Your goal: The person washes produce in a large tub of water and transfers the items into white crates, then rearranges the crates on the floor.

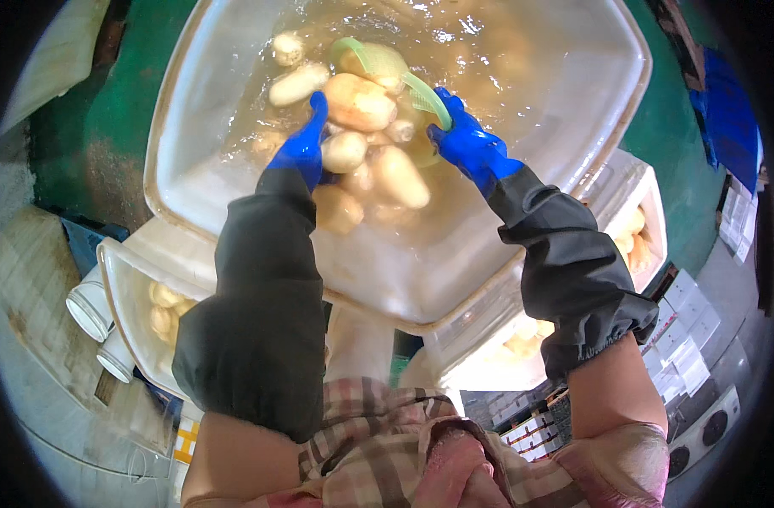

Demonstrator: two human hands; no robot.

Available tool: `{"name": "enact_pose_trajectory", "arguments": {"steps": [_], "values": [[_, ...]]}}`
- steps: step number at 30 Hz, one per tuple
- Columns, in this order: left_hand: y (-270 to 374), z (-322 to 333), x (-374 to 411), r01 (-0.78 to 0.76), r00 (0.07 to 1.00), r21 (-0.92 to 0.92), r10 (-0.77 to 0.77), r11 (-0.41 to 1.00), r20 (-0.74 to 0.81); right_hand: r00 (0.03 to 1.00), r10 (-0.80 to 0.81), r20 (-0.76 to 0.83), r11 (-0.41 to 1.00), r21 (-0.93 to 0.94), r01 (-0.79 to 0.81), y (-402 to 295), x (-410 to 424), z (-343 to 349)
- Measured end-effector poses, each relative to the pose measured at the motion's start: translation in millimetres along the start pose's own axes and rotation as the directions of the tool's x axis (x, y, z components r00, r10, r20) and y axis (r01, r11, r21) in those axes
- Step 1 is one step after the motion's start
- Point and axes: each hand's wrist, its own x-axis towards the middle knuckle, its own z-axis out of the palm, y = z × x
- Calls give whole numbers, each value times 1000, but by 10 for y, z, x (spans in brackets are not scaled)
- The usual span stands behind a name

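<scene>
Murky water half fills a large white plastic tub (pixel 190 133), where pale root pieces, apparently lotus root, are heaped. My left hand (pixel 304 143), in a blue rubber glove, is against the near left of the heap with its thumb raised. Its other fingers are mostly hidden under a rounded root piece (pixel 344 152). A thick, browner root piece (pixel 360 101) lies just beyond that thumb. On the right, my right hand (pixel 469 143), also blue-gloved, grips the rim of a light green plastic mesh basket (pixel 430 98). The basket is partly under water, with roots in and around it.
Smaller white tubs holding root pieces stand at near left (pixel 123 305) and right (pixel 654 203). White buckets (pixel 90 311) lie beyond the left one. Stacked white boxes (pixel 679 336) are at right. Green floor (pixel 76 146) borders the large tub.
</scene>
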Motion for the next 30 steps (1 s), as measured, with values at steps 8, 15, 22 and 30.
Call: {"name": "enact_pose_trajectory", "arguments": {"steps": [8,15,22,30], "values": [[33,669,-1246,18,990,-195,11,981,144,982,189,28,892,413,-183,-473,-1183,-463],[90,1275,-2287,-37,971,-154,71,987,227,963,265,-47,793,579,-190,-659,-2335,-869],[116,1888,-3578,-215,976,305,193,928,102,974,141,-176,746,666,12,-909,-3575,-1259],[-922,2857,-4797,-127,942,209,52,970,332,907,350,-232,692,717,-84,-475,-5573,-1628]]}}
